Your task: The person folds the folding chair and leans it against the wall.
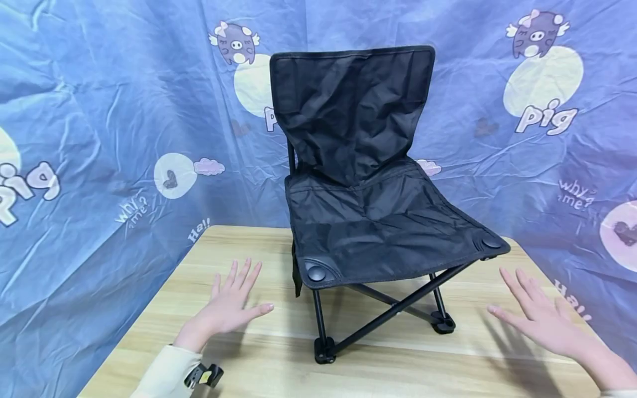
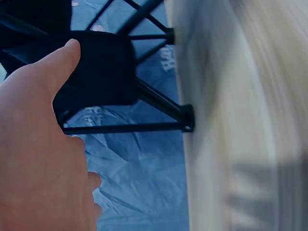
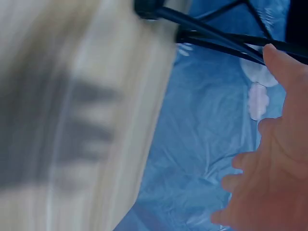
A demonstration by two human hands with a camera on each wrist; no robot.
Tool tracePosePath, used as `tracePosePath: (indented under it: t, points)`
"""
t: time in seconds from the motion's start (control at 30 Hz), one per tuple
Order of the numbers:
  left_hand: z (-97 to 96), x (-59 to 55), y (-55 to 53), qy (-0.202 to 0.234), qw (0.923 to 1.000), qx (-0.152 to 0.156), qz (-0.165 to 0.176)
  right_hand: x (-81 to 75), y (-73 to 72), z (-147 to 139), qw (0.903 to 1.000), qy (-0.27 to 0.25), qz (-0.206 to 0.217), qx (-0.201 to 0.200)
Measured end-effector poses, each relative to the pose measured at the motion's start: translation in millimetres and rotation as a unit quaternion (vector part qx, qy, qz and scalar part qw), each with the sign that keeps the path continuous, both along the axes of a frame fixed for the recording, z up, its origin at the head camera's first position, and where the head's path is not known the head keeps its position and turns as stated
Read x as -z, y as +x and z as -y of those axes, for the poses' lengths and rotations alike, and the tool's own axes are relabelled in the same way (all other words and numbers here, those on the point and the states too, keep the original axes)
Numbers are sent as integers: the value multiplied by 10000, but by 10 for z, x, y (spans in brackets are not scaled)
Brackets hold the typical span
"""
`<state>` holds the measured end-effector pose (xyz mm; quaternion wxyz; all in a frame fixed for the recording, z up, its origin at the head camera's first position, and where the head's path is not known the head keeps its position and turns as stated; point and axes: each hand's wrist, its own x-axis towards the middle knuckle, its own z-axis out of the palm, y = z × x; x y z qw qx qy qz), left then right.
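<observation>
A black folding camp chair [image 1: 358,215] stands unfolded on the wooden table, its fabric seat and backrest spread over crossed black legs. To the left of the chair, my left hand [image 1: 229,304] hovers above the table with fingers spread, apart from it. My right hand [image 1: 542,320] is likewise spread over the table on the chair's right side, touching nothing. In the left wrist view, the chair's dark fabric and leg tubes [image 2: 130,129] appear beyond my thumb. The right wrist view shows leg tubes [image 3: 207,29] past my right thumb.
The pale wood tabletop [image 1: 269,342] lies under the chair, and both hands cast shadows on it. A wrinkled blue cloth [image 1: 124,110] printed with pigs and lettering hangs behind and along both sides. A small black device [image 1: 204,376] is strapped at my left wrist.
</observation>
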<state>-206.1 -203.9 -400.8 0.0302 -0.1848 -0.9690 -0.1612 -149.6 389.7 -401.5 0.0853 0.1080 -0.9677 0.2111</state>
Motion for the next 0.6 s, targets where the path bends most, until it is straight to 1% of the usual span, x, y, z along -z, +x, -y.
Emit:
tracePosePath:
  t: [0.07, 0.13, 0.23, 0.3, 0.4, 0.43, 0.47, 0.5, 0.53, 0.6]
  points:
    - [-23, -52, 26, 124, 9999, 50, 4, -50, -21, 0, 9991, -322, -71, -262]
    - [-46, -115, 54, 276, 9996, 107, -5, -113, -35, 1, 9959, -734, -8, -537]
    - [-69, -191, 83, 546, 9982, 228, -43, -203, -44, -13, 9888, -1231, 358, -759]
    - [-85, -227, 105, 751, 9967, 319, -25, -266, -55, -33, 9839, -1462, 635, -804]
    - [-124, -278, 142, 1126, 9926, 447, -16, -338, -81, -72, 9761, -1775, 682, -1049]
    - [-142, -294, 154, 1250, 9910, 478, -9, -359, -93, -77, 9712, -1946, 633, -1222]
    - [-162, -311, 166, 1381, 9892, 496, 16, -384, -106, -80, 9642, -2174, 558, -1412]
    - [-183, -328, 176, 1532, 9868, 522, 28, -407, -115, -78, 9537, -2458, 502, -1660]
    - [-201, -344, 186, 1703, 9838, 555, 50, -430, -124, -69, 9421, -2736, 452, -1884]
    - [-228, -367, 200, 2073, 9760, 663, 114, -479, -142, -36, 9128, -3331, 429, -2325]
